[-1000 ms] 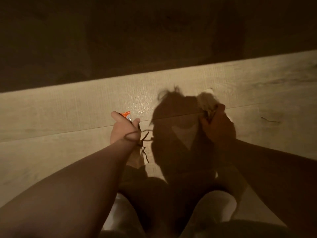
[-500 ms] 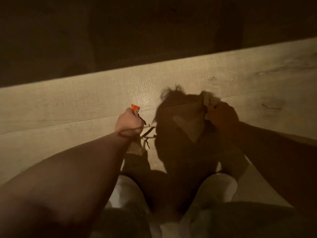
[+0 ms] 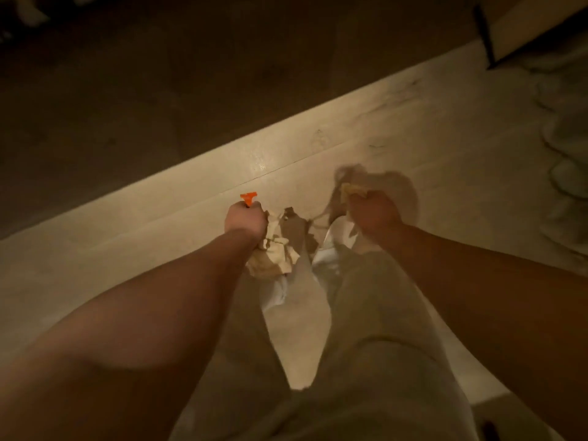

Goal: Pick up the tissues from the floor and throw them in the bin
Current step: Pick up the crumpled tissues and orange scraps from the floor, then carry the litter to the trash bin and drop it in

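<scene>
My left hand (image 3: 244,221) is a closed fist holding a bunch of crumpled tissues (image 3: 273,253) that hangs below it, with an orange scrap (image 3: 248,197) sticking out above the knuckles. My right hand (image 3: 373,214) is also closed, gripping a small crumpled tissue (image 3: 352,190) that pokes out at the top of the fist. Both hands are held in front of me above the pale wooden floor (image 3: 191,224). No bin is in view.
My legs in light trousers (image 3: 375,329) and white shoes (image 3: 337,240) fill the lower middle. A dark unlit floor area (image 3: 159,90) lies beyond the lit plank. Rumpled pale fabric (image 3: 566,160) lies at the right, below a dark-framed piece of furniture (image 3: 509,27).
The view has lifted and turned right, showing fabric and furniture. Both fists came up from the floor and closer together, still holding their tissues; my shadow on the floor has shrunk.
</scene>
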### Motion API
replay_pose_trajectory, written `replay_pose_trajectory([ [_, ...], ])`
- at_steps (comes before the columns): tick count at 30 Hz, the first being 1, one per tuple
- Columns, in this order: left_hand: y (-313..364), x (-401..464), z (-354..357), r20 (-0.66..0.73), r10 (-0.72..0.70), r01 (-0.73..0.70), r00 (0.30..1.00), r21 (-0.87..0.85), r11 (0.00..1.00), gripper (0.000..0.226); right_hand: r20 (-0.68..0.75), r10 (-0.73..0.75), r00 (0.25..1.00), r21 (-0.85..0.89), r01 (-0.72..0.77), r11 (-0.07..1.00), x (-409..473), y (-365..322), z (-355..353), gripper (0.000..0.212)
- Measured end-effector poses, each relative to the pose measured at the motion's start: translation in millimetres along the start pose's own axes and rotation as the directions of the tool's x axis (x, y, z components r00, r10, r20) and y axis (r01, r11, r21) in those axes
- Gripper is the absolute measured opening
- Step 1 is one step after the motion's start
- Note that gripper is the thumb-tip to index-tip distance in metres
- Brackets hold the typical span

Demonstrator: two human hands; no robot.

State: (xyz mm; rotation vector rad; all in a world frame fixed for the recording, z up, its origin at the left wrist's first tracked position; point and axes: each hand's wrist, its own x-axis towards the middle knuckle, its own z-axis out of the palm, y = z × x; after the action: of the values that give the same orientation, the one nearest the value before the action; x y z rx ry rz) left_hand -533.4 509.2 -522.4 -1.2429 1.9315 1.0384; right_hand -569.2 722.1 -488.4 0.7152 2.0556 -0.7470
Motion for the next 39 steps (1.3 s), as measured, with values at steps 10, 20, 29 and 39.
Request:
replay_pose_trajectory([
  [10,41.3,-153.6,-79.7,0.327,0.248,-0.304,0.912,0.131,0.944,0.018,-0.253,0.221,0.942,0.519,-0.061,0.853,-183.4,45.9,-34.4,0.035],
  [20,28.2,-240.7,-62.9,0.650,0.367,-0.625,0.665,0.214,0.751,0.023,-0.229,0.571,0.788,0.914,-0.027,0.404,-316.0,144.1,76.8,0.042],
  [29,-109.3,-309.0,-25.2,0.830,0.322,-0.802,0.456,0.226,0.553,0.027,-0.190,0.735,0.651,0.976,0.042,0.215,-424.3,227.3,219.1,0.050],
  [39,-401.1,-364.3,-53.8,0.912,0.084,-0.882,0.400,0.359,0.306,0.031,0.167,0.872,0.460,0.944,0.180,-0.276,-604.4,308.4,471.7,0.030],
])
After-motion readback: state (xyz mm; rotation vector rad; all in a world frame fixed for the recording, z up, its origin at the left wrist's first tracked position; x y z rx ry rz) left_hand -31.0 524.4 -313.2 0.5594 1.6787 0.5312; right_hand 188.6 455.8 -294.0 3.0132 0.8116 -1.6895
